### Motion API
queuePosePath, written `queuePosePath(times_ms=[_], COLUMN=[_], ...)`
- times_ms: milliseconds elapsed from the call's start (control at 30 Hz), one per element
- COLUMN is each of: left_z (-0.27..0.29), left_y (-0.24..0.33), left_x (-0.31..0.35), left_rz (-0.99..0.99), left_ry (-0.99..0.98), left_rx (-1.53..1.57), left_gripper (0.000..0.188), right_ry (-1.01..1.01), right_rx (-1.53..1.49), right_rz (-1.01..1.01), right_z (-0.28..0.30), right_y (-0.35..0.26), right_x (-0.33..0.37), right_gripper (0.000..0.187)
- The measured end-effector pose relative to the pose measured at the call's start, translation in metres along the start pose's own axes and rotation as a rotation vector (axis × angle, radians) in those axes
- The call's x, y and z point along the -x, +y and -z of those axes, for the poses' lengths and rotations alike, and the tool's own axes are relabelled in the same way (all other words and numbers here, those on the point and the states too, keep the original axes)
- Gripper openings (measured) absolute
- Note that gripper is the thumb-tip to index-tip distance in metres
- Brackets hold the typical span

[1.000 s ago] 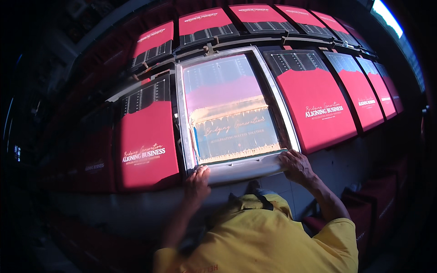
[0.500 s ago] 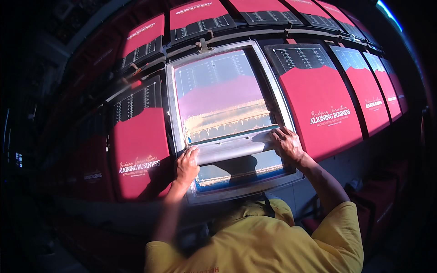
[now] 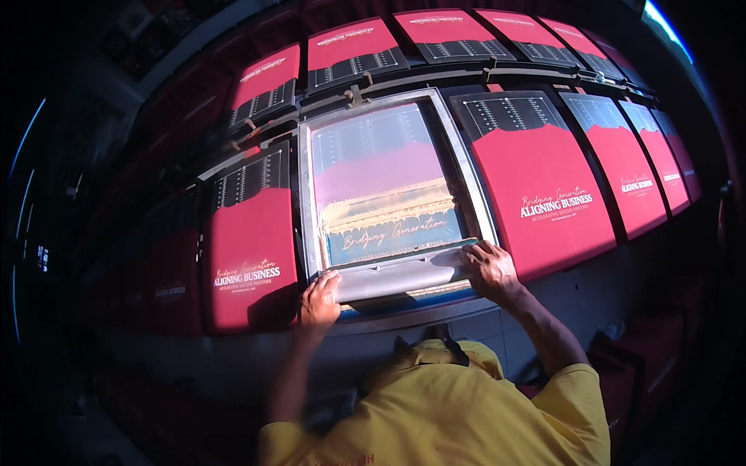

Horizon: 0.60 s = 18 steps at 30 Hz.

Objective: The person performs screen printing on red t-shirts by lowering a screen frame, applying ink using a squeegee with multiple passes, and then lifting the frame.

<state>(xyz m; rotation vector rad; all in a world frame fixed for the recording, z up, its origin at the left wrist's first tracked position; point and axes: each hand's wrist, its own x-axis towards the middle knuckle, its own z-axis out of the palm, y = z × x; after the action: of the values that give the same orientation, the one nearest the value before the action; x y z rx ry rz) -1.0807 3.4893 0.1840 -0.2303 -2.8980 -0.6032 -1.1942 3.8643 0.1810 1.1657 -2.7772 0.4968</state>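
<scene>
A long grey squeegee [image 3: 400, 275] lies across a metal-framed printing screen [image 3: 464, 167]. My left hand [image 3: 319, 298] is closed on its left end and my right hand [image 3: 493, 270] on its right end, fingers curled over the top edge. Beyond the squeegee, pale lettering shows in the blue part of the mesh. Tan ink [image 3: 385, 205] sits in an uneven band farther up. Through the mesh I see a red and dark panel beneath. The near strip of the screen is partly hidden by the squeegee and my hands.
Red printed fabric pieces on flat boards stand on both sides, including one at right [image 3: 544, 194] and one at left [image 3: 252, 248]. Another row [image 3: 353, 46] lies beyond a metal rail. A clamp [image 3: 355, 95] meets the screen's far edge.
Both hands have pulled the squeegee toward me, down the screen. Lettering in the mesh is now uncovered behind it. The view has shifted slightly.
</scene>
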Motion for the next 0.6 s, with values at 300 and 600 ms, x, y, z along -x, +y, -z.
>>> queuePosePath(times_ms=[300, 600], left_z=[-0.03, -0.002], left_y=[0.033, 0.05], left_x=[0.088, 0.078], left_rz=[0.049, 0.126], left_ry=[-0.136, -0.201], left_rx=[-0.14, 0.06], left_gripper=[0.06, 0.057], right_ry=[-0.021, -0.062], right_rx=[-0.096, -0.228], right_rz=[0.011, -0.094], right_z=[-0.016, -0.005], right_y=[-0.039, -0.031], right_x=[0.078, 0.078], right_gripper=[0.055, 0.065])
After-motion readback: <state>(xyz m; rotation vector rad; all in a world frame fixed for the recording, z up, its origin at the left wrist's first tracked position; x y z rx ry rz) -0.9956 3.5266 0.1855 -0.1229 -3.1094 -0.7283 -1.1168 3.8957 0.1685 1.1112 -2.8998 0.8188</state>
